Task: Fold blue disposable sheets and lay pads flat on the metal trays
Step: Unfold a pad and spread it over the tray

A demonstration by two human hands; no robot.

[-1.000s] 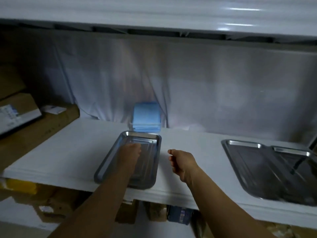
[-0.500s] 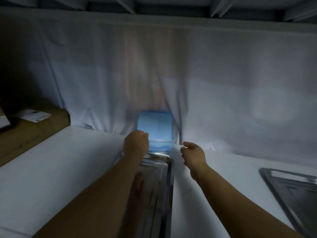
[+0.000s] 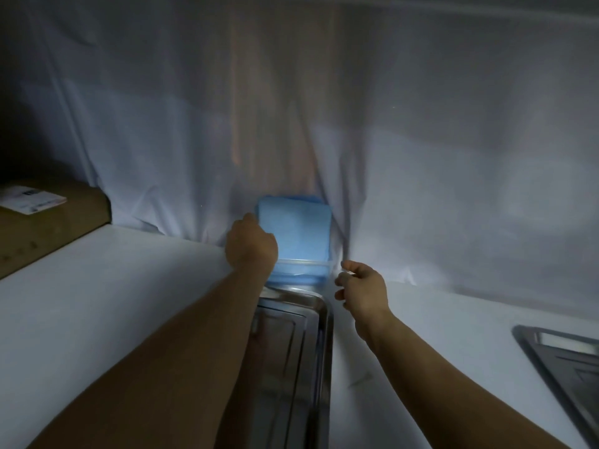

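A stack of folded blue disposable sheets (image 3: 299, 233) stands against the white drape at the back of the white counter, with a clear band across its lower part. My left hand (image 3: 251, 246) rests on the stack's left edge, fingers curled over it; whether it grips a sheet is hidden. My right hand (image 3: 363, 288) hovers just right of the stack, fingers loosely apart and holding nothing. A metal tray (image 3: 311, 322) lies directly in front of the stack, partly covered by my left forearm.
A second metal tray (image 3: 564, 361) sits at the right edge of the counter. A brown cardboard box (image 3: 48, 228) with a white label lies at the far left. A white drape (image 3: 421, 157) hangs behind everything.
Both hands moved forward from above the tray to the blue stack. The left hand reached its left edge and the right hand opened beside it. The camera leaned closer.
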